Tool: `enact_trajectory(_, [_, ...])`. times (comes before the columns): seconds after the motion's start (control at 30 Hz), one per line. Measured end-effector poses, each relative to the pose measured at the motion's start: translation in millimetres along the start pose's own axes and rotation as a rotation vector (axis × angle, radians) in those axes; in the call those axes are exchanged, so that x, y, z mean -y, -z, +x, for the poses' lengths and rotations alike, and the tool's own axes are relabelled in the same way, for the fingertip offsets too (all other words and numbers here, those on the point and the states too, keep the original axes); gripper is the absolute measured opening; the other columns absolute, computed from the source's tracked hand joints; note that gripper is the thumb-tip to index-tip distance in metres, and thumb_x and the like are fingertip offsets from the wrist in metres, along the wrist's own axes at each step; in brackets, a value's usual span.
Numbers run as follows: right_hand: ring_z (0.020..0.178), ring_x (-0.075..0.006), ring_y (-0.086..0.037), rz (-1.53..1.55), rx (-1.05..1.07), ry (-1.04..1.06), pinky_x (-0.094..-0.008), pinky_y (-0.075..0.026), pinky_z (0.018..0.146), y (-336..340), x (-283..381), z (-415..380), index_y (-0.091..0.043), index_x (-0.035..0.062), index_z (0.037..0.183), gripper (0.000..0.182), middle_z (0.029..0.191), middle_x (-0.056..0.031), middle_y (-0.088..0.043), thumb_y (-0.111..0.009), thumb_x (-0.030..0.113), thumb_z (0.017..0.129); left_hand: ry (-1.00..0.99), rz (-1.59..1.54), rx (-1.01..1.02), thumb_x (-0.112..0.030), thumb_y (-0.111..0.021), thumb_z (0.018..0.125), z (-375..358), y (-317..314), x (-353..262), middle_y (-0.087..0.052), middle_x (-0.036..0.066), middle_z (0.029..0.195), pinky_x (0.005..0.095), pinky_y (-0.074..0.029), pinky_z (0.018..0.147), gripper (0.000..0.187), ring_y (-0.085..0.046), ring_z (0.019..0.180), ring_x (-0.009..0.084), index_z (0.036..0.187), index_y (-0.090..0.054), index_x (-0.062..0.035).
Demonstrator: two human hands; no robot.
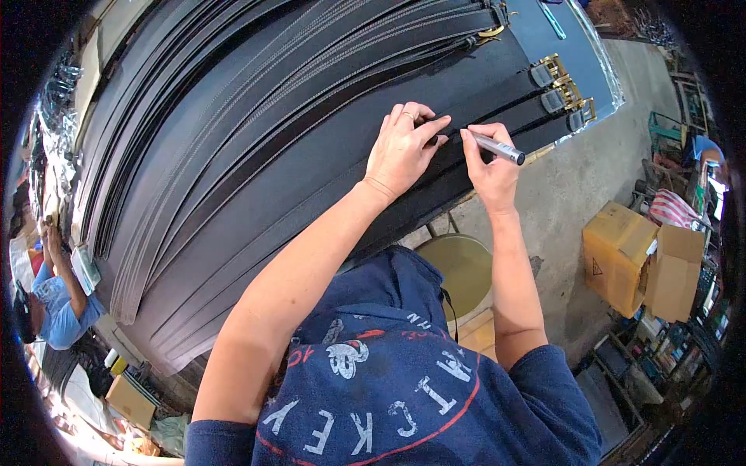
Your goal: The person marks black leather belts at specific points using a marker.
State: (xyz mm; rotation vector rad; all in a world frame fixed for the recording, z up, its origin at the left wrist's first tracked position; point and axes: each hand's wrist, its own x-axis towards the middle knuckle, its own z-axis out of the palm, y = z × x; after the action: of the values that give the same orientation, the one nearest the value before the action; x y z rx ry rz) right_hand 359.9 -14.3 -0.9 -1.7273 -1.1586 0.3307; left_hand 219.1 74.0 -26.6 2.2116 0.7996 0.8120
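My right hand (493, 169) grips a silver marker pen (498, 148), its dark end pointing to the right and its other end hidden by my fingers. Left of it, my left hand (404, 149) has its fingers bent around a black belt (458, 141), thumb and forefinger near the marker. Exactly how those fingers meet the belt is partly hidden. To the right, gold belt buckles (566, 89) with dark keeper loops (552, 101) lie at the ends of the nearest belts.
Several black stitched belts (256, 93) fan across the dark work table (311, 179). A teal cutter (552, 20) lies at its far right. Below are a round stool (458, 272) and a cardboard box (619, 256) on the floor. Another person in blue (66, 311) is at left.
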Motion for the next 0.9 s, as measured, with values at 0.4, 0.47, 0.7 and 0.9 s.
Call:
enact_trajectory(0.4, [0.065,-0.0054,-0.054,0.222,0.064,-0.223,-0.0223,-0.043,0.058,12,6,-31,-0.06,0.0011,0.082,0.009,0.075,-0.0018,-0.062,-0.067,0.002,0.088,-0.004,0.015,-0.007,-0.014,-0.077,0.075,0,0,-1,-0.056,0.003,0.099,0.0352,-0.046,0.083,0.031,-0.053,0.092,0.0218,0.106,-0.073,-0.0117])
enact_trajectory(0.47, [0.063,-0.0047,-0.052,0.216,0.063,-0.205,-0.0222,-0.042,0.056,11,6,-32,-0.06,0.0015,0.082,0.009,0.074,-0.0012,-0.062,-0.067,0.003,0.088,-0.007,0.02,0.009,-0.014,-0.077,0.077,0,0,0,-0.058,0.006,0.101,0.0363,-0.047,0.084,0.034,-0.055,0.091,0.0237,0.11,-0.072,-0.0117])
enact_trajectory(0.7, [0.059,-0.005,-0.05,0.14,0.079,-0.178,-0.0227,-0.04,0.053,10,9,-33,-0.061,0.0025,0.081,0.011,0.071,-0.0006,-0.059,-0.068,0.005,0.087,-0.005,0.008,-0.005,-0.014,-0.077,0.076,0,0,0,-0.057,0.004,0.099,0.0356,-0.046,0.083,0.03,-0.054,0.093,0.0223,0.106,-0.073,-0.0119])
enact_trajectory(0.9, [0.06,-0.009,-0.052,0.05,0.122,-0.131,-0.0243,-0.042,0.055,9,9,-33,-0.06,0.0021,0.082,0.009,0.071,-0.0034,-0.058,-0.069,0.003,0.086,-0.007,0.019,-0.008,-0.014,-0.077,0.075,0,-2,1,-0.057,0.004,0.1,0.0358,-0.046,0.083,0.031,-0.054,0.093,0.0227,0.106,-0.073,-0.0124])
